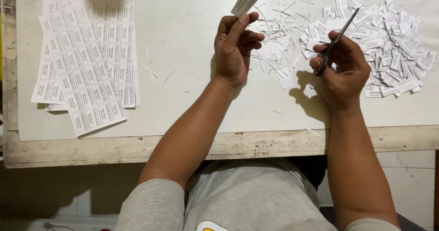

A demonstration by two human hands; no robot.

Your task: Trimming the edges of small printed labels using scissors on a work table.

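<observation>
Pinching a small cut label [244, 1] between thumb and fingertips, the left hand [235, 48] holds it up above the worktop [183, 39], the slip tilted with its long axis running from seven to one o'clock. The right hand [340, 71] is clenched around the handles of a pair of scissors [337, 39], whose blades look closed and point toward one o'clock. From the scissors the label lies at about ten o'clock, well apart, so the left hand is plainly the nearer of the two to it. Between the hands, under and just past the left fingers, lies a scatter of thin paper trimmings [279, 34]. At three o'clock from the right hand, touching its far side in this view, sits a loose heap of cut labels [393, 43]. Far off at nine o'clock from the left hand, a stack of uncut printed label sheets [87, 62] rests fanned near the left edge of the worktop, whose worn wooden front rim runs just above the person's lap.
</observation>
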